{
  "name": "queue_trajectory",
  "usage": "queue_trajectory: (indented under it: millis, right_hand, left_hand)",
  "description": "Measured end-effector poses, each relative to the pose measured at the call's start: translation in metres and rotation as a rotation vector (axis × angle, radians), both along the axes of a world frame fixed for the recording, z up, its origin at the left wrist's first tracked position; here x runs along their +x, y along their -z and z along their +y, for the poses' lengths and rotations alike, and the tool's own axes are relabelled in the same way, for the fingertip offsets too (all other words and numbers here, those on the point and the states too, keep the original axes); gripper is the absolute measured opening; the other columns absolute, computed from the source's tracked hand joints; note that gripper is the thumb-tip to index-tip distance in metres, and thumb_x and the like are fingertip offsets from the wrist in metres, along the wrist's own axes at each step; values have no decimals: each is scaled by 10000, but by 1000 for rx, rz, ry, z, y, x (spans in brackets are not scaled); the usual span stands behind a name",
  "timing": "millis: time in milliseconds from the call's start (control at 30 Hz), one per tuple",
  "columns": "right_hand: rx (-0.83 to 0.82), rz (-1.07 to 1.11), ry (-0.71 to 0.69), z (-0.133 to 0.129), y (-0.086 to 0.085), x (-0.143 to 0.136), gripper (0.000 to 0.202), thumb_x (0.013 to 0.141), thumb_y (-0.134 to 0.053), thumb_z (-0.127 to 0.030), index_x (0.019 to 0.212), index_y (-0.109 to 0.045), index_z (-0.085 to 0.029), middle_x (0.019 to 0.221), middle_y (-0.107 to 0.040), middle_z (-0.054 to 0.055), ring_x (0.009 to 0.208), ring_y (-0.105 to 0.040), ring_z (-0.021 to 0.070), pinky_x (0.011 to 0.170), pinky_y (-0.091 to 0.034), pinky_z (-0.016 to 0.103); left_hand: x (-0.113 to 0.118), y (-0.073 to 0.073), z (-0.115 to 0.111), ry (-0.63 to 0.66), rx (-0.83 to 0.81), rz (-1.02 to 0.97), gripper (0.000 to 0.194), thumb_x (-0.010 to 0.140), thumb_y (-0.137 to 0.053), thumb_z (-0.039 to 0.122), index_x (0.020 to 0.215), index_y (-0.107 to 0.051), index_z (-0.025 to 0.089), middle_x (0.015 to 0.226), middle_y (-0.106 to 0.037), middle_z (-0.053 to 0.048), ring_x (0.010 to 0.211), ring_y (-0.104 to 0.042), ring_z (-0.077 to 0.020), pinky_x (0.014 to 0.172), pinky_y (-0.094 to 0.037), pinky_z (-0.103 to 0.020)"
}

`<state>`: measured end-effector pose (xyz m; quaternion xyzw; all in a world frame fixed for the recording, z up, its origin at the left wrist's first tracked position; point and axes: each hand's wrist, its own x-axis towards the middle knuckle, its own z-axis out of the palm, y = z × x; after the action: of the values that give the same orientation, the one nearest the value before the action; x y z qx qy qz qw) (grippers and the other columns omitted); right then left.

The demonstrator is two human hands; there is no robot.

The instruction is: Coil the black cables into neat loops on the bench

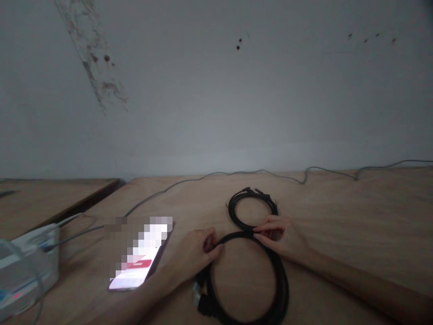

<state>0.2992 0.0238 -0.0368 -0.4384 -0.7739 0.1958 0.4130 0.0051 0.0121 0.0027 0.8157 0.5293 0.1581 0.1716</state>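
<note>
A large coil of black cable lies on the wooden table in front of me, with dark connector plugs at its left side. Just beyond it rests a smaller coil of black cable, its ends at the top and thin ties sticking out at its sides. My left hand is closed on the upper left of the large coil, thumb and fingers pinching it. Where the two coils meet, my right hand has its thumb and fingertips pressed on the top of the large coil, beside the small one.
A lit phone, partly blurred out, lies left of my left hand. At the far left stands a white device with a red light and cables. A thin grey cable runs along the table's back, near the marked wall.
</note>
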Motion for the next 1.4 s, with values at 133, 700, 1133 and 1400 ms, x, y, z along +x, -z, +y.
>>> queue_trajectory:
  millis: [133,700,1133,1400]
  right_hand:
    - [-10,-14,31,-1,-3,-2,218,873,-729,-477,920,-842,-297,811,-754,53,634,-678,188,524,-521,284]
    - [49,136,-68,-4,-3,-1,198,985,-622,-394,1009,-787,-286,941,-768,44,863,-720,216,771,-577,336]
    - [143,140,-232,-4,-4,-1,213,1028,-559,-296,957,-756,-257,1020,-759,42,953,-707,186,857,-556,321]
    - [200,36,-161,0,-6,1,159,1009,-612,-319,1022,-769,-297,956,-764,13,933,-694,193,856,-544,340]
  left_hand:
    - [-1,1,0,-10,6,5,231,874,-600,412,771,-561,209,696,-607,24,648,-533,-163,578,-296,-278]
    - [0,-3,0,-4,-2,47,253,890,-568,437,789,-558,206,731,-619,-1,686,-550,-183,592,-288,-281]
    - [-2,2,4,12,17,78,231,888,-585,421,807,-573,205,699,-605,20,666,-555,-174,586,-296,-276]
    - [-1,-1,1,5,26,64,265,891,-594,437,772,-561,202,698,-601,21,660,-544,-167,578,-296,-273]
